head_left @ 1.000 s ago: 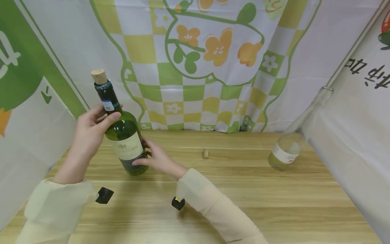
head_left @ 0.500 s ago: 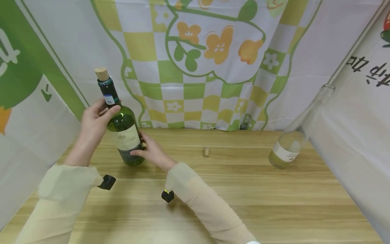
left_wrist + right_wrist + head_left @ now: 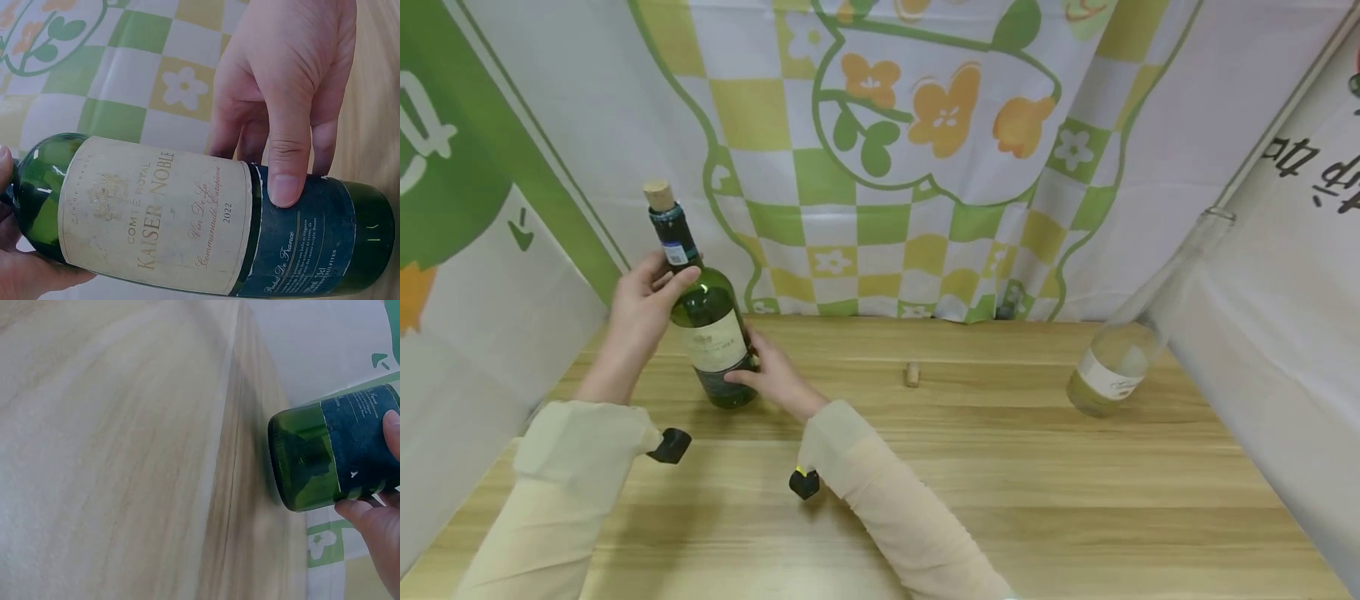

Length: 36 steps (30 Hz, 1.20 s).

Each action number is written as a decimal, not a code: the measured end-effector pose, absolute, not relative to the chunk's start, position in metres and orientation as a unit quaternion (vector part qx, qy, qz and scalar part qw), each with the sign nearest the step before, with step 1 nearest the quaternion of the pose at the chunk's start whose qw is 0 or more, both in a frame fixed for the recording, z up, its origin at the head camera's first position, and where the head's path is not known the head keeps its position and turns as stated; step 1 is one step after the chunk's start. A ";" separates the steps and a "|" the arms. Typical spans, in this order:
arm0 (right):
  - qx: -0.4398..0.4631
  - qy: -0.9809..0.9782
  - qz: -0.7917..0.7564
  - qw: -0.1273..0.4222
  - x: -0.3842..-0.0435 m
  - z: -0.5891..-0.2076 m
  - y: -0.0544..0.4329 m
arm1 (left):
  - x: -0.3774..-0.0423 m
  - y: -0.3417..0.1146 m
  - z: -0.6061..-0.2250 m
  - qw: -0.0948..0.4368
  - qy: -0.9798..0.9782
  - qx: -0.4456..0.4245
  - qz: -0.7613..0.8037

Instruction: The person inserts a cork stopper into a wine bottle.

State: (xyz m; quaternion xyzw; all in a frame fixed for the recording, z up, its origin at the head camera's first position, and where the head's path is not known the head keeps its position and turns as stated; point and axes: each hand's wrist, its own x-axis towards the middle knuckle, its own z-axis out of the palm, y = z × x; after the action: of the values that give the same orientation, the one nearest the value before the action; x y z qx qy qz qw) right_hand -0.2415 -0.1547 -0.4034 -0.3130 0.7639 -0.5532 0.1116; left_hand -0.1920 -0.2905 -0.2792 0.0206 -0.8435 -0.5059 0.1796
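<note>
A green wine bottle (image 3: 713, 343) with a cream label and a dark lower label stands at the left of the table, a cork (image 3: 658, 196) sticking up from its mouth. My left hand (image 3: 642, 302) grips it at the shoulder, just below the neck. Lower down, my right hand (image 3: 777, 377) holds the body from the right side. In the left wrist view the right thumb (image 3: 285, 187) lies across the dark label. The right wrist view shows the bottle's base (image 3: 300, 459) right at the wooden surface.
The wooden table (image 3: 1000, 467) has a small loose cork (image 3: 912, 374) near its middle. A clear glass bottle (image 3: 1108, 371) with a white label and some yellowish liquid stands at the right. Behind hangs a checked, flowered cloth (image 3: 865, 225); white side panels flank the table.
Both hands have shifted the bottle slightly away from me, toward the back of the table, with their grips unchanged. Over the last half second it has hardly moved.
</note>
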 end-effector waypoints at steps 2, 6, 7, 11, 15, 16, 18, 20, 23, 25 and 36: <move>-0.313 0.764 -0.553 0.111 -0.242 -0.405 -0.155 | -0.194 -0.292 -0.282 0.179 -0.843 0.018 -0.507; -0.306 0.766 -0.554 0.113 -0.244 -0.408 -0.157 | -0.198 -0.294 -0.287 0.185 -0.841 0.010 -0.508; -0.304 0.768 -0.553 0.113 -0.244 -0.409 -0.157 | -0.199 -0.295 -0.288 0.187 -0.841 0.009 -0.508; -0.298 0.772 -0.549 0.115 -0.243 -0.409 -0.157 | -0.201 -0.295 -0.291 0.188 -0.841 0.010 -0.507; -0.293 0.776 -0.546 0.117 -0.242 -0.409 -0.157 | -0.201 -0.297 -0.291 0.180 -0.842 -0.002 -0.509; -0.292 0.777 -0.546 0.117 -0.242 -0.409 -0.157 | -0.202 -0.297 -0.291 0.175 -0.843 -0.005 -0.509; -0.288 0.778 -0.545 0.122 -0.242 -0.409 -0.157 | -0.202 -0.298 -0.290 0.164 -0.845 -0.012 -0.508; -0.280 0.779 -0.546 0.131 -0.242 -0.411 -0.156 | -0.201 -0.299 -0.290 0.155 -0.852 -0.015 -0.501; -0.269 0.780 -0.545 0.148 -0.242 -0.412 -0.151 | -0.199 -0.299 -0.291 0.151 -0.868 -0.017 -0.473; -0.270 0.783 -0.537 0.159 -0.242 -0.412 -0.146 | -0.197 -0.299 -0.291 0.150 -0.879 -0.016 -0.453; -0.347 0.850 -0.366 0.156 -0.233 -0.405 -0.095 | -0.171 -0.290 -0.284 -0.035 -0.972 0.028 -0.230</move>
State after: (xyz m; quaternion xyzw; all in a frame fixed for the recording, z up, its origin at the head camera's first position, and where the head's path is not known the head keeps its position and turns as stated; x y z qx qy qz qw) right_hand -0.2332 -0.0951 -0.4052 -0.3467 0.8496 -0.3656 0.1560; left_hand -0.1708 -0.2904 -0.2836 0.0278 -0.9721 -0.2303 -0.0348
